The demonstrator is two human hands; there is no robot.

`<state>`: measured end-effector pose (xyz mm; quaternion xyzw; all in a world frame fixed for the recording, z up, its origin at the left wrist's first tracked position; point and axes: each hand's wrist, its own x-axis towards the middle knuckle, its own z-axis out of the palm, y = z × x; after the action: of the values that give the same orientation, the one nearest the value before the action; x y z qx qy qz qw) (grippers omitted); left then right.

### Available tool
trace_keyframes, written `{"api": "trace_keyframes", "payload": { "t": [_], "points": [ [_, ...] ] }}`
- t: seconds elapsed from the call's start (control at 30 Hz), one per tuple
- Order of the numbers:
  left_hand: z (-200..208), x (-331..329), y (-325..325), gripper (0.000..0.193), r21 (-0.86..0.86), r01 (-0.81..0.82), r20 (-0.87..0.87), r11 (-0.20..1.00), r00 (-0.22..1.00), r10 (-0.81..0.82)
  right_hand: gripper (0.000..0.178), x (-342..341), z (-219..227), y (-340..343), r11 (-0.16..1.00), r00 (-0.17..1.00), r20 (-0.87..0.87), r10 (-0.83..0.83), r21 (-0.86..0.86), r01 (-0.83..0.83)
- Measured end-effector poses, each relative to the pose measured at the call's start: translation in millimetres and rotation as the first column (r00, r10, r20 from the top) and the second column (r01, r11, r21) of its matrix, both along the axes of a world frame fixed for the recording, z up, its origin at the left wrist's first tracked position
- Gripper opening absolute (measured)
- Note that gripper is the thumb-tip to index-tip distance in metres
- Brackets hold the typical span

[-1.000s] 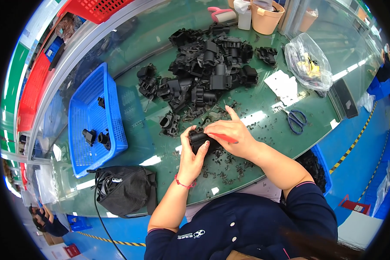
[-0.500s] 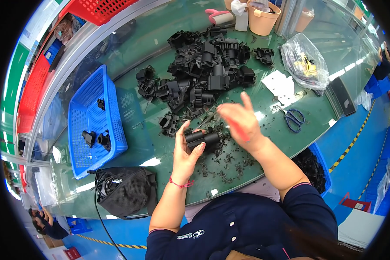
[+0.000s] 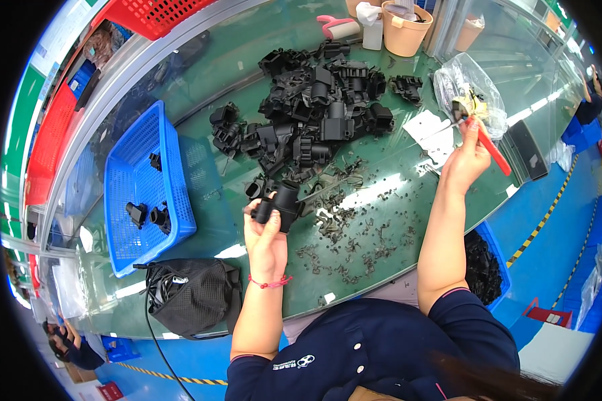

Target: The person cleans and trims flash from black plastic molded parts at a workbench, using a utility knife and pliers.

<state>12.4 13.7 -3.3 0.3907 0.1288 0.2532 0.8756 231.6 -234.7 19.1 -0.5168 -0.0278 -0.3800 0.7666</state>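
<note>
Your glossy green tabletop (image 3: 214, 217) carries a large heap of black moulded plastic parts (image 3: 334, 120) at its far middle. Small black plastic trimmings (image 3: 341, 230) lie scattered nearer you, right of centre. On your left stands a blue perforated basket (image 3: 170, 154), with a black mesh pouch (image 3: 197, 301) closer to your near edge (a thin cord hangs from it). Toward the far right you have white paper (image 3: 438, 142), a clear plastic bag (image 3: 456, 75), a peach bucket (image 3: 405, 37) and a pink-handled roller (image 3: 341, 29).

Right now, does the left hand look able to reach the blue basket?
Probably yes: though the left hand holds a black part, the open-topped blue basket stands to its left, with the black bag apparently off the direct line.
</note>
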Motion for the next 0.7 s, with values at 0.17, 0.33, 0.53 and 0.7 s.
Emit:
{"api": "trace_keyframes", "payload": {
  "t": [0.17,0.33,0.53,0.7],
  "points": [
    [3.3,-0.1,11.7,0.018,-0.166,-0.151,0.046,0.975,0.986,0.160,0.019,7.8,-5.4,-18.1,0.959,1.000,0.019,-0.014,0.282,0.008],
    [6.7,-3.2,13.4,0.021,-0.149,-0.248,0.048,0.957,0.965,0.257,0.016,9.0,-5.3,-22.5,0.940,0.998,0.056,0.003,0.341,-0.022],
    [23.2,-1.4,-15.3,0.041,-0.077,0.138,-0.172,0.987,0.974,-0.150,0.016,-28.6,1.2,34.5,0.702,0.697,-0.279,0.661,-0.099,-0.706],
    [9.6,-1.5,-14.2,0.038,-0.157,0.308,-0.235,0.939,0.911,-0.338,0.010,-63.7,-10.7,76.7,0.364,0.728,-0.276,0.627,-0.722,-0.588]
  ]
}}
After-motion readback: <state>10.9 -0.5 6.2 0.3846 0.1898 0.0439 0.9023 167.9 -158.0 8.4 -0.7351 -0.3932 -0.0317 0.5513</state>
